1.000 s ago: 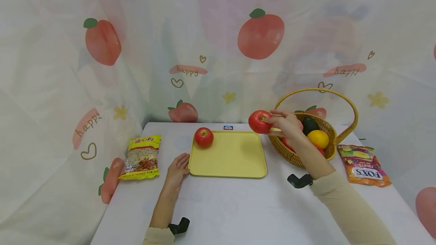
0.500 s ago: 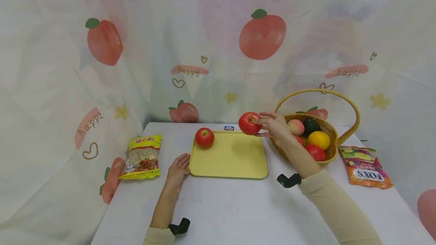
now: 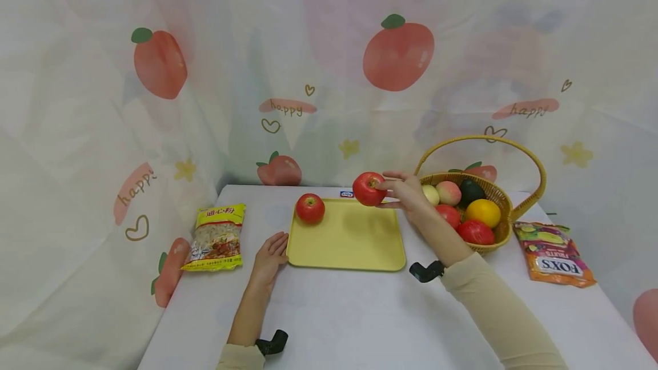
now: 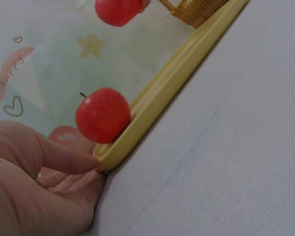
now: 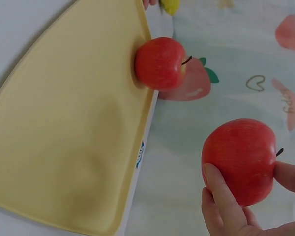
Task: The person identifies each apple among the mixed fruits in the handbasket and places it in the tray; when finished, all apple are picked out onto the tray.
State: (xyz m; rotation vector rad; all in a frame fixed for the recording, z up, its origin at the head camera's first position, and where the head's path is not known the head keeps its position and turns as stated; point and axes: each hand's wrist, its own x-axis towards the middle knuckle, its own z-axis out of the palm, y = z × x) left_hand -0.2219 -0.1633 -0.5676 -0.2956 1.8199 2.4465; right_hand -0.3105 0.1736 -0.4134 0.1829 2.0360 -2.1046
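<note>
My right hand (image 3: pixel 408 193) holds a red apple (image 3: pixel 369 188) above the back right part of a yellow tray (image 3: pixel 354 238). In the right wrist view, the thumb and fingers grip this apple (image 5: pixel 240 162) from opposite sides, near its stem. A second red apple (image 3: pixel 310 208) rests in the tray's back left corner, seen in the left wrist view as an apple (image 4: pixel 103 115) against the rim. My left hand (image 3: pixel 269 253) lies at the tray's left edge, fingers mostly straight and touching the rim. Its thumb (image 4: pixel 71 160) meets the tray's corner.
A wicker basket (image 3: pixel 506 238) with a tall handle stands at the right, holding several fruits, among them a yellow one (image 3: pixel 483 213) and a peach (image 3: pixel 449 192). A pasta bag (image 3: pixel 216 237) lies at the left. An orange-and-purple FOX'S packet (image 3: pixel 557 256) lies right of the basket.
My right hand has carried the apple leftward and slightly down, from beside the basket to above the tray. More of the basket's fruit shows. The left hand stays at the tray edge.
</note>
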